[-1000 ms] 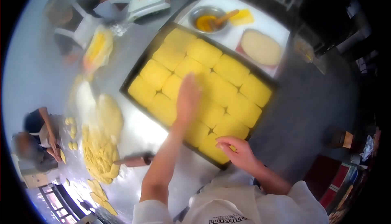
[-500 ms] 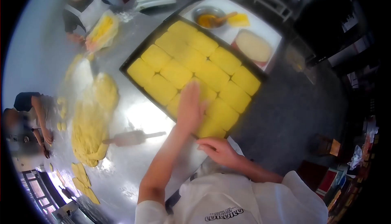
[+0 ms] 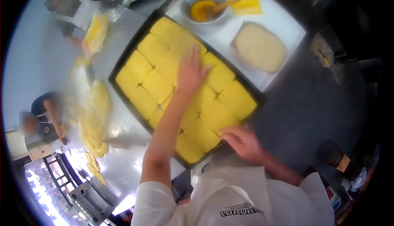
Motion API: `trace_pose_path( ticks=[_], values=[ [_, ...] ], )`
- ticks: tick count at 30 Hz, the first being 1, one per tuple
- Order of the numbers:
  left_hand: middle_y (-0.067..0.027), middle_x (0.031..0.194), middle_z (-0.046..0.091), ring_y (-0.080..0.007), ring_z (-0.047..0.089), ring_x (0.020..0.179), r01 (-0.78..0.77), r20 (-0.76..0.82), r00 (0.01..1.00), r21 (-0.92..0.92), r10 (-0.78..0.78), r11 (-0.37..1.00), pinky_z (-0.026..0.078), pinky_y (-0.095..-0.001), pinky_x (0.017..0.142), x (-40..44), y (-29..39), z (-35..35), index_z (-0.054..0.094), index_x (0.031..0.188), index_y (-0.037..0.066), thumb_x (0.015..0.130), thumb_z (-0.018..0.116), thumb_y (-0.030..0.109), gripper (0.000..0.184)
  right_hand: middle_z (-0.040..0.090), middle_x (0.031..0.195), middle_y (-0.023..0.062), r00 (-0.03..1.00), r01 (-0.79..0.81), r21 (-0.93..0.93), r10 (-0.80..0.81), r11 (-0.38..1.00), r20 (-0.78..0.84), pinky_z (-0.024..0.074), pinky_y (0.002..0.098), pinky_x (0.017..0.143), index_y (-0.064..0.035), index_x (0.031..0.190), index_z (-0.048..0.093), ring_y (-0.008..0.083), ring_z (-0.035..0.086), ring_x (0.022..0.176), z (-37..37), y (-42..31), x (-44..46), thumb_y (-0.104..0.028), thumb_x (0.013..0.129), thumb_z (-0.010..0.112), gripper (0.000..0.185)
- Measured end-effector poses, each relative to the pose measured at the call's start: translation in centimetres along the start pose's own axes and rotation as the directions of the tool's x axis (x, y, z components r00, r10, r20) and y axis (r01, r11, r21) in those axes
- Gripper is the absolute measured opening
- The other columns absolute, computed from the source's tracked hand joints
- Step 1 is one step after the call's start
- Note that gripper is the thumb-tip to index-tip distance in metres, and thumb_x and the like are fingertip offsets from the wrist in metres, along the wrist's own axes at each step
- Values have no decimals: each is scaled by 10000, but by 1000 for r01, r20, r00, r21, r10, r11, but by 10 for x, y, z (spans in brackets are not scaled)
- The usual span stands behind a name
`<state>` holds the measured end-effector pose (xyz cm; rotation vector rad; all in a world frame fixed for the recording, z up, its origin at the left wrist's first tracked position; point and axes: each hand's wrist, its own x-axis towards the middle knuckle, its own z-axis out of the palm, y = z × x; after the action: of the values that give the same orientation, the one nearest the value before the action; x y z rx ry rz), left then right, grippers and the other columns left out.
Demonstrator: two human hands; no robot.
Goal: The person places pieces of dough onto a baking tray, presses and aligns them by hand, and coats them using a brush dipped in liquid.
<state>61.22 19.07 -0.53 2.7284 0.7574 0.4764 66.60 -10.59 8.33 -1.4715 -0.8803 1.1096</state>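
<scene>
A dark baking tray point(image 3: 132, 110) is filled with rows of flat yellow dough pieces point(image 3: 154, 84) that nearly touch one another. My left hand point(image 3: 191, 72) lies flat on the dough around the upper middle, its fingers close together and its thumb out to the side. At the tray's near right edge is my right hand point(image 3: 245, 144), fingers curled and fingertips at the rim; the exact grip is partly hidden.
Beyond the tray, a white surface point(image 3: 289, 25) holds a metal bowl point(image 3: 185, 12) of yellow-orange liquid with a brush point(image 3: 227, 5), a yellow block point(image 3: 247, 5) and a beige slab point(image 3: 260, 47). Dough point(image 3: 93, 119) and a blurred rolling pin point(image 3: 125, 143) lie left. Two co-workers stand at the left.
My left hand has slid farther up over the dough, toward the far side of the tray. My right hand has shifted along the near edge to the right. The whole view has moved.
</scene>
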Motion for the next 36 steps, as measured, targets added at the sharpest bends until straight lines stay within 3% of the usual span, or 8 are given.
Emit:
trace_pose_path(
  ticks=[5,12,20,25,28,31,34,36],
  values=[
    [-212,1650,356,-455,324,1507,100,37,994,78,-103,992,251,-552,1239,10,17,5,379,1582,21,1025,580,467,742,753,1020,115,997,-38,44,35,998,71,575,301,789,14,1203,687,187,739,912,-56,1,13,-40,1012,650,201],
    [-217,1646,362,-467,337,1494,156,80,983,138,-168,978,278,-555,1223,12,29,1,404,1575,37,1029,567,493,730,754,1013,119,989,-36,8,34,999,145,575,292,791,18,1184,689,180,751,923,-74,-4,36,-35,1009,647,188],
    [-207,1619,408,-465,373,1470,257,-69,965,91,-251,962,300,-571,1205,8,45,21,477,1538,58,1030,569,495,676,751,982,108,981,-71,-12,72,997,178,566,278,773,17,1169,694,145,742,892,-67,-10,54,-27,998,656,181],
    [-197,1602,432,-457,388,1461,283,-106,956,77,-275,956,316,-579,1192,7,50,17,501,1517,62,1010,591,512,684,745,962,81,984,-47,-138,69,989,164,544,264,740,9,1161,697,117,684,808,-50,-7,50,-32,981,686,186],
    [-207,1588,441,-456,404,1449,290,-104,954,68,-283,955,332,-562,1189,7,52,10,512,1503,57,1002,635,449,648,740,952,71,989,-45,-175,69,983,134,534,261,727,5,1167,700,105,657,787,-37,-14,48,-38,976,696,195],
    [-235,1559,460,-467,435,1421,272,-194,930,-200,-311,941,358,-536,1180,0,46,-3,525,1488,52,988,684,294,577,734,944,67,992,-15,-221,42,975,120,526,259,716,2,1174,701,99,639,776,-24,-25,51,-38,979,695,199],
    [-265,1541,471,-477,455,1404,318,-303,873,-239,-382,917,377,-515,1175,-40,43,-34,516,1489,30,959,698,147,572,730,939,63,995,-13,-262,40,965,96,520,260,709,2,1177,701,96,623,764,-18,-24,49,-39,986,690,196],
    [-266,1538,477,-472,463,1404,371,-292,847,-274,-445,887,383,-516,1172,-75,37,-33,503,1494,10,944,703,112,594,733,944,64,995,-39,-286,62,957,73,521,260,713,3,1178,701,95,630,771,-18,-19,51,-42,992,685,193]
  ],
)
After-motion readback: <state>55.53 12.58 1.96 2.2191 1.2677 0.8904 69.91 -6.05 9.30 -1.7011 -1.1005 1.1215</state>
